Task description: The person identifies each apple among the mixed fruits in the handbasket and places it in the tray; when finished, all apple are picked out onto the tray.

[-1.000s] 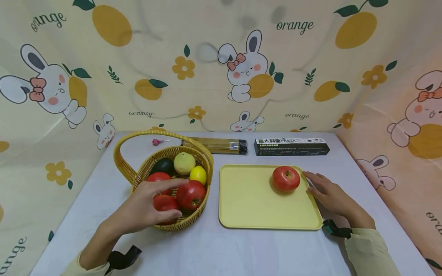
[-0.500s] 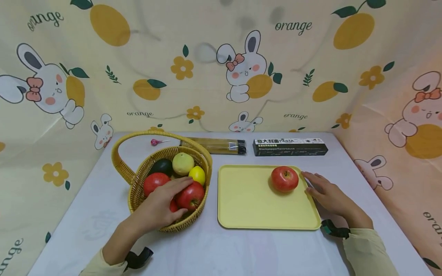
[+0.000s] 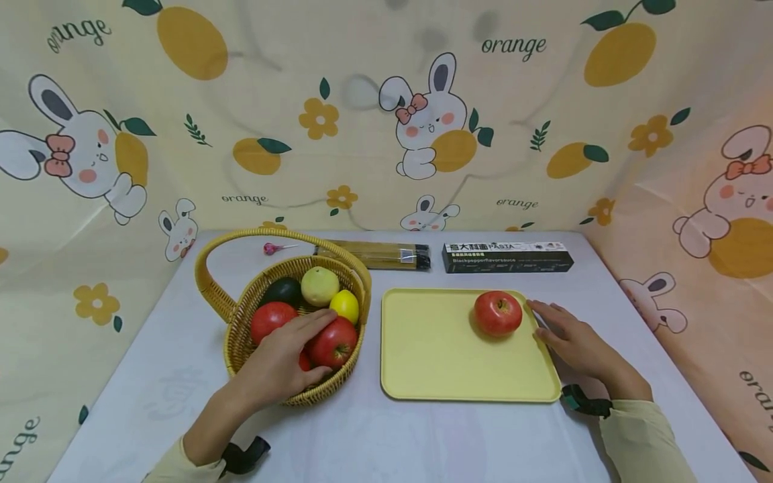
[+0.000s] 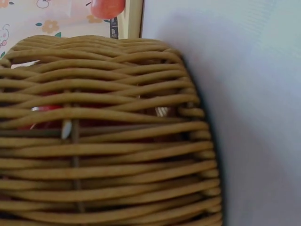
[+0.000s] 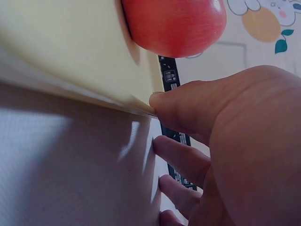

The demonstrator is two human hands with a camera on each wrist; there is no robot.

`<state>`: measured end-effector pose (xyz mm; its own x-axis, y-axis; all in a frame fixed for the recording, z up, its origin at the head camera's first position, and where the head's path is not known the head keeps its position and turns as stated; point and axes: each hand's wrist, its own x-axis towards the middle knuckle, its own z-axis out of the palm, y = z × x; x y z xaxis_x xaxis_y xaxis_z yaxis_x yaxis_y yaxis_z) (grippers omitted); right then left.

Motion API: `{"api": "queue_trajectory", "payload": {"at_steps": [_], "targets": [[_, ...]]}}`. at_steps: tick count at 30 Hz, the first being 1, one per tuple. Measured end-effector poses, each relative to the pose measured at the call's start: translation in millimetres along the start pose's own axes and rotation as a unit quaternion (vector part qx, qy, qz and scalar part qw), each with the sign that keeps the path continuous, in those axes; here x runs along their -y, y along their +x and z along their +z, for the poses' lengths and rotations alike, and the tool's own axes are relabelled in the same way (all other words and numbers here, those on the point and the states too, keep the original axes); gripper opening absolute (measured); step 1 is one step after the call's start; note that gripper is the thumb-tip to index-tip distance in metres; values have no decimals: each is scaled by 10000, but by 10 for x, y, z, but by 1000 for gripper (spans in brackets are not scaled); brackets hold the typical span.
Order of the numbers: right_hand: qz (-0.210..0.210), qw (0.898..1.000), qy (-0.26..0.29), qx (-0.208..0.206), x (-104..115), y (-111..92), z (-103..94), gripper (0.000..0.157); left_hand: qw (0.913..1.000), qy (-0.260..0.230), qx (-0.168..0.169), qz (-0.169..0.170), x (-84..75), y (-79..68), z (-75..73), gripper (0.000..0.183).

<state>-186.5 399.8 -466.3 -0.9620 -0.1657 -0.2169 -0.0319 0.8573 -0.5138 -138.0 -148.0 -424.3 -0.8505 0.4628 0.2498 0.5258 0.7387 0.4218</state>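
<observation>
A: What is shown as done?

B: One red apple [image 3: 498,313] is set on the yellow tray [image 3: 429,352], near its far right corner. An early stage is judged to be reached, as most of the fruit is found left of the tray, in the wicker basket [image 3: 326,389].

A: And the hands?

B: A second red apple [image 3: 336,341], on the basket's tray-facing side, is held between the thumb and fingers of the left hand [image 3: 274,362], spread to about its width; no lift can be made out. Firmness cannot be told; in the left wrist view the grip is hidden by the weave. The right hand [image 3: 576,345] is rested at the tray's right edge, fingers loosely extended, nothing grasped.

A: What else is left in the basket?

B: Two more red fruits, one mostly covered by the left hand; also a dark oval fruit [image 3: 284,292], a pale green fruit [image 3: 320,286] and a yellow fruit [image 3: 344,306], the last placed just beside the second red apple.

A: Anything in the way?

B: Only the basket's rim is interposed towards the tray. The handle [image 3: 211,285] is arched over the basket's far side. Beyond the tray are laid a long packet [image 3: 380,255], a black pasta box [image 3: 508,260] and, farther left, a small pink-headed stick [image 3: 272,249].
</observation>
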Motion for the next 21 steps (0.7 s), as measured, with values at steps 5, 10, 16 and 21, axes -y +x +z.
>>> {"api": "queue_trajectory", "payload": {"at_steps": [5, 10, 16, 21], "targets": [[-36, 10000, -25, -19, 0, 24, 3, 74, 9983, -302, -483, 97, 14, -11, -3, 89], [-25, 10000, -51, -14, 11, 19, 7, 74, 9908, -735, -1101, 288, 35, -27, -23, 90], [84, 10000, 9, 23, 27, -1, 3, 75, 9778, -1177, -1620, 615, -61, 37, -99, 91], [58, 10000, 32, 33, 34, -10, -9, 75, 9684, -1720, -1629, 786, -354, 140, -164, 90]]}}
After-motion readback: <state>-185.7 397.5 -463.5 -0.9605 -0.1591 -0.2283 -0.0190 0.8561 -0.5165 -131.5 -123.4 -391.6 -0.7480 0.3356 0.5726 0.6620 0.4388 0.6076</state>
